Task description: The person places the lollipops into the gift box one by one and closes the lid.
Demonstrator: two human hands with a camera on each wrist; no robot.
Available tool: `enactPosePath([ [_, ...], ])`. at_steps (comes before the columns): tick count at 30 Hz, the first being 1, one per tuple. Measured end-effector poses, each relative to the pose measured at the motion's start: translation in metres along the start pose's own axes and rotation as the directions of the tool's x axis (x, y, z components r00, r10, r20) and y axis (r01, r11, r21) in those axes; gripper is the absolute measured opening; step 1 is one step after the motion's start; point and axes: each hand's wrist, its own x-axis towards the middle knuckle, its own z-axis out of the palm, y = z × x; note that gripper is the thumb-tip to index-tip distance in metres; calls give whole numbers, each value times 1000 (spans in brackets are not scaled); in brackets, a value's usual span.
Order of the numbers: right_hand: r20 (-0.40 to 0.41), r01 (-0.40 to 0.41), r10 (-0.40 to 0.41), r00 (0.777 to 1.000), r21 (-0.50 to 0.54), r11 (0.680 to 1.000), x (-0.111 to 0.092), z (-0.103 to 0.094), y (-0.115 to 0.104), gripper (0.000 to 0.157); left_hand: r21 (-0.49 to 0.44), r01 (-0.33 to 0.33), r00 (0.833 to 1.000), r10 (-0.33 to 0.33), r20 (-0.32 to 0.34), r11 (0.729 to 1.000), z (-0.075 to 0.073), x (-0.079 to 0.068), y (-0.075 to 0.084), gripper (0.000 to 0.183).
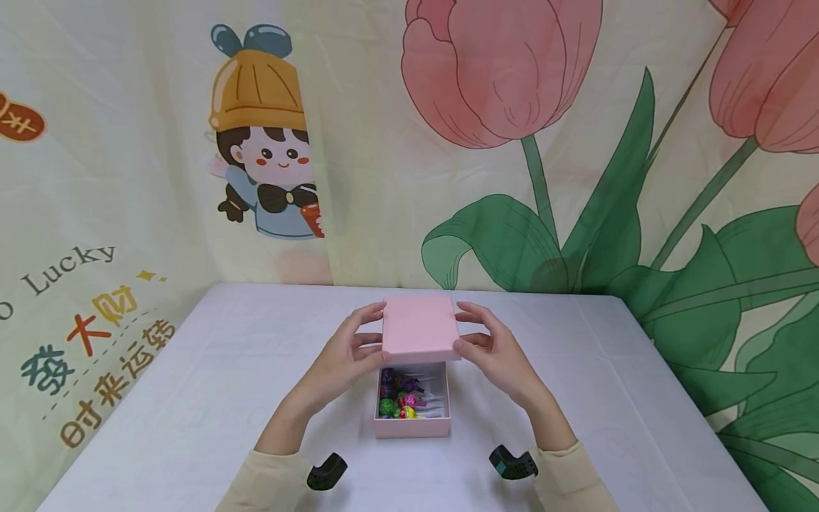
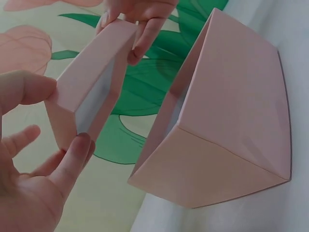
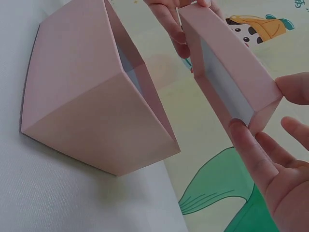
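A pink box lid [image 1: 420, 327] is held up by both hands, above and slightly behind the open pink box [image 1: 412, 428]. My left hand [image 1: 348, 355] pinches the lid's left side between thumb and fingers. On the opposite side, my right hand [image 1: 495, 352] grips the lid the same way. Inside the box lie several lollipops [image 1: 399, 395] with colourful wrappers, their white sticks pointing right. Both wrist views show the lid's hollow underside and its gap from the box. The lid hides the box's rear part in the head view.
The box stands on a white-covered table [image 1: 256, 334]. Behind it hangs a cloth backdrop [image 1: 365, 142] printed with tulips and a cartoon figure. A black wrist device [image 1: 327, 471] is by the left sleeve, another [image 1: 513, 462] by the right.
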Motion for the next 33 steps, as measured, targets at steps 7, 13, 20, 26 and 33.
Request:
enactPosePath([
  [7, 22, -9, 9, 1000, 5, 1000, 0, 0, 2, 71, -31, 101, 995, -101, 2, 994, -1, 1, -1, 96],
  [13, 28, -30, 31, 999, -18, 999, 1, 1, 4, 74, -7, 146, 989, -146, -4, 989, -2, 0, -2, 96],
  [20, 24, -53, 55, 998, -63, 997, 1, 3, 4, 75, 25, 161, 987, -161, 2, 987, -3, -1, -1, 93],
  [26, 15, -77, 79, 997, -74, 994, 1, 4, 3, 71, 20, 196, 980, -197, 2, 980, -5, -1, 0, 98],
  [33, 20, -113, 115, 993, -77, 991, -1, 2, 1, 70, -15, 234, 972, -233, 24, 972, -6, -3, -1, 94],
])
